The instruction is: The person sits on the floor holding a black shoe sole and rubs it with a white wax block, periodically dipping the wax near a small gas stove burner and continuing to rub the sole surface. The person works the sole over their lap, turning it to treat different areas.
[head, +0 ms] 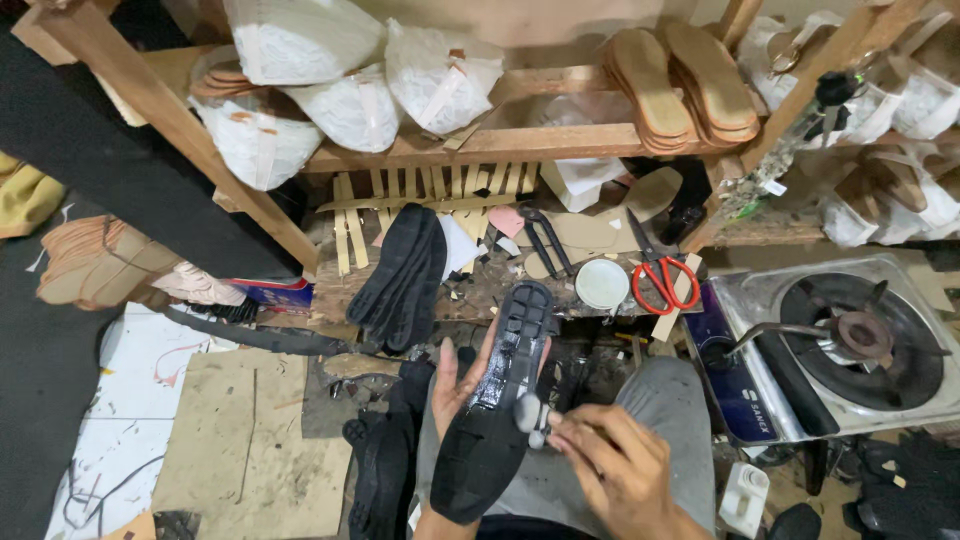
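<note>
Two hands: left hand (pixel 455 385), right hand (pixel 620 465). One black sole (pixel 500 400) held. One small grey lump (pixel 530 415) at fingertips. One pair of red-handled scissors (pixel 662 280). One round white lid (pixel 602 284). One black pliers (pixel 545 240). One gas stove (pixel 850 345). Four white bagged bundles (pixel 350 105) on upper shelf. One stack of tan insoles (pixel 685 85).

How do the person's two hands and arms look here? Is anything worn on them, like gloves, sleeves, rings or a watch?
Both hands are bare: no gloves on the left hand or the right hand. No ring, watch or bracelet shows on either. The forearms, as far as they are in view at the bottom edge, carry no sleeves. Both hands look somewhat smudged from work.
</note>
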`<state>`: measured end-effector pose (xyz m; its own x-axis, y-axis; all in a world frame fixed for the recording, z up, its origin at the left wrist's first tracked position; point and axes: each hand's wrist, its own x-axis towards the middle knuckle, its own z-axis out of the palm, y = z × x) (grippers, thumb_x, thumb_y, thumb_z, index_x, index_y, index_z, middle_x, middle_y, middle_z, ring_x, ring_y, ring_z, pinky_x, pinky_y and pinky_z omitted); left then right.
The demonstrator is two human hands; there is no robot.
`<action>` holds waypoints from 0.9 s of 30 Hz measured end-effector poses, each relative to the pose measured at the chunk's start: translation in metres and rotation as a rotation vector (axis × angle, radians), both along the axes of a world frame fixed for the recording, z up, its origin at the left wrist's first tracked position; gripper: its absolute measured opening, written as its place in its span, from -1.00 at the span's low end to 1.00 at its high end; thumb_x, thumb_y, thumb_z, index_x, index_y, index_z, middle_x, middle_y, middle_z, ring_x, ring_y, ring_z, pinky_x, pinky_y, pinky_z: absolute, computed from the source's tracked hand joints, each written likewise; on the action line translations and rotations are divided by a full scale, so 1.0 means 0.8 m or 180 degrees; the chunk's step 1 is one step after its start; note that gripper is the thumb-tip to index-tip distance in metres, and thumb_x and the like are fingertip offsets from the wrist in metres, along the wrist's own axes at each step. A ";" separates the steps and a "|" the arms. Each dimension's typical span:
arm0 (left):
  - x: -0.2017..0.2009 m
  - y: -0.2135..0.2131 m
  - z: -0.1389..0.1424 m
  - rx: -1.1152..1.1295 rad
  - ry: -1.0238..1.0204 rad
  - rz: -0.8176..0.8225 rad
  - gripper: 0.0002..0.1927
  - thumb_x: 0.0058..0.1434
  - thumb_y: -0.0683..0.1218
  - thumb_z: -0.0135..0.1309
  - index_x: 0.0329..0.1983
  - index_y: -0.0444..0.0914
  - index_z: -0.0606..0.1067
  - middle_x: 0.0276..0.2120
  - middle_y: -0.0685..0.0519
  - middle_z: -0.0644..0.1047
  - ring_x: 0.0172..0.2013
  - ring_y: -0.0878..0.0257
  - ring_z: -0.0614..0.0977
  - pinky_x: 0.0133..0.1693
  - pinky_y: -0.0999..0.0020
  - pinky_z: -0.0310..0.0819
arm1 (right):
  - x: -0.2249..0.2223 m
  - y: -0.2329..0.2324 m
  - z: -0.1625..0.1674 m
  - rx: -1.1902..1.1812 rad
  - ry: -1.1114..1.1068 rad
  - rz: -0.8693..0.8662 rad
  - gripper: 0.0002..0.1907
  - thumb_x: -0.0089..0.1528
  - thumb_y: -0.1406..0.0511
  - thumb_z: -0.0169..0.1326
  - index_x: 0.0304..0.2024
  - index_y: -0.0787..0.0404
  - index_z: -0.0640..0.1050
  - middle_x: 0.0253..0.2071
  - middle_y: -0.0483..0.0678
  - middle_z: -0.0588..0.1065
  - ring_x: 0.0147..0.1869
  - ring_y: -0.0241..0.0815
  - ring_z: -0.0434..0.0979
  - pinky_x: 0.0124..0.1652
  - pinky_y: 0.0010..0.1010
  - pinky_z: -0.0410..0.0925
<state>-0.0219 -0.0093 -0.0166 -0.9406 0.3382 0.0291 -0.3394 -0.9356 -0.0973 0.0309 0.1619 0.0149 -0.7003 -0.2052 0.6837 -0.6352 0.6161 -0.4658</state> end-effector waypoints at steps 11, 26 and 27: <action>-0.030 0.011 -0.085 0.0398 -0.0084 -0.0558 -0.35 0.40 0.12 -0.21 0.38 -0.40 0.32 0.21 -0.29 0.46 0.20 -0.13 0.48 0.27 0.03 0.38 | -0.059 0.033 -0.021 -0.0437 -0.0808 -0.0546 -0.80 0.15 0.42 0.27 -0.15 0.26 0.69 -0.23 -0.02 0.58 -0.25 -0.14 0.66 -0.24 -0.43 0.45; -0.048 0.020 -0.068 0.0516 0.0315 -0.0131 -0.39 0.35 0.02 -0.15 0.41 -0.36 0.27 0.32 -0.21 0.39 0.38 -0.18 0.34 0.33 -0.01 0.26 | 0.040 -0.031 -0.022 -0.0271 -0.0176 -0.0418 -0.76 0.01 0.40 0.36 -0.26 0.20 0.66 -0.28 -0.10 0.56 -0.28 -0.19 0.64 -0.32 -0.42 0.46; -0.048 0.023 -0.067 0.0461 0.0527 -0.0022 -0.42 0.37 0.01 -0.15 0.42 -0.31 0.28 0.32 -0.17 0.40 0.40 -0.19 0.32 0.35 -0.02 0.25 | 0.035 -0.029 -0.017 -0.0195 -0.0222 -0.0451 -0.75 0.01 0.40 0.35 -0.25 0.20 0.66 -0.28 -0.09 0.56 -0.29 -0.17 0.63 -0.33 -0.40 0.46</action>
<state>-0.0601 0.0093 -0.0699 -0.9166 0.3258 0.2317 -0.3684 -0.9134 -0.1730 0.0589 0.1388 0.0009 -0.7655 -0.0606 0.6406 -0.5089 0.6662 -0.5451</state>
